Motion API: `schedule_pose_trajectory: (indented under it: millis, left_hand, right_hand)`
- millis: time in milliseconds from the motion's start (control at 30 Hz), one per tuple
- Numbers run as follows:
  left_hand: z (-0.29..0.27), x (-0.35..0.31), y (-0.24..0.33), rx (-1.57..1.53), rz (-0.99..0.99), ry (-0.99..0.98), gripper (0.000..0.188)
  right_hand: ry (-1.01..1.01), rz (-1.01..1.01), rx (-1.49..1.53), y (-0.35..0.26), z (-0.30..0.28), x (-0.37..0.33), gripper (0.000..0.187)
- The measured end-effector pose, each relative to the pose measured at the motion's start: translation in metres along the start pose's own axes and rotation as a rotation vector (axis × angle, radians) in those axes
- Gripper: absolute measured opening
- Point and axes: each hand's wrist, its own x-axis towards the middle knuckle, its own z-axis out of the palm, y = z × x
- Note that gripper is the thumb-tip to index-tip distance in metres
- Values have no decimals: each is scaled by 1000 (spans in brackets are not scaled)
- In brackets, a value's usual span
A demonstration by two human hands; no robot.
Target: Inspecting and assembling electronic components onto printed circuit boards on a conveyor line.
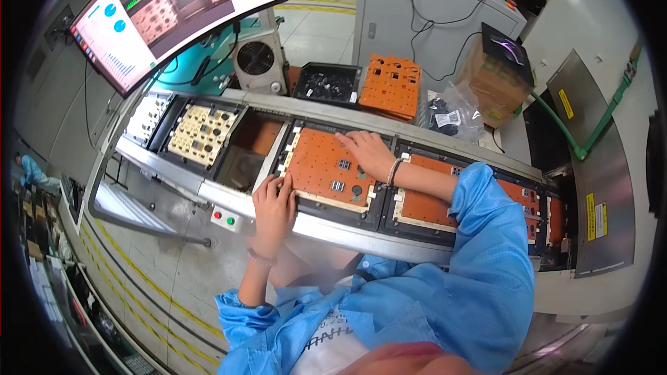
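In front of me, an orange-brown circuit board panel [316,163] lies flat in a black carrier tray [372,218] on a conveyor. Small dark square parts and a round black part sit on the panel, and cream edging shows around it. My left hand [272,205] rests at the panel's near left corner, fingers stretched over the tray's edge. Across the far right part of the panel lies my right hand [368,154], its fingers extended on the surface. Neither hand shows anything held. The palms' undersides are hidden.
A carrier with a cream, hole-filled plate [201,133] lies left, another orange panel [425,198] right. Beyond the rail [410,123] stand a black parts bin [326,83], stacked orange plates [390,87], a plastic bag [448,114] and a cardboard box [495,83]. A monitor [180,10] hangs upper left.
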Motion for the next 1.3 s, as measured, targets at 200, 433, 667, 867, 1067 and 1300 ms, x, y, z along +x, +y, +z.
schedule_pose_trajectory:
  millis: [200,433,667,867,1067,1300]
  left_hand:
    - [0,10,3,-23,-5,18,46]
    - [10,14,16,-104,135,-88,49]
    - [12,16,14,-131,176,-95,45]
    - [10,17,14,-112,206,-90,47]
    - [11,16,11,-142,190,-97,47]
    - [-5,19,-58,-47,-49,7,46]
  right_hand:
    - [99,-96,21,15,-18,5,55]
    - [69,98,-153,69,-57,-16,20]
    - [-423,109,-65,87,-69,3,15]
    - [-382,-248,30,11,-81,68,18]
    - [-453,-392,66,-52,-47,71,17]
    - [-697,-261,387,0,-59,141,25]
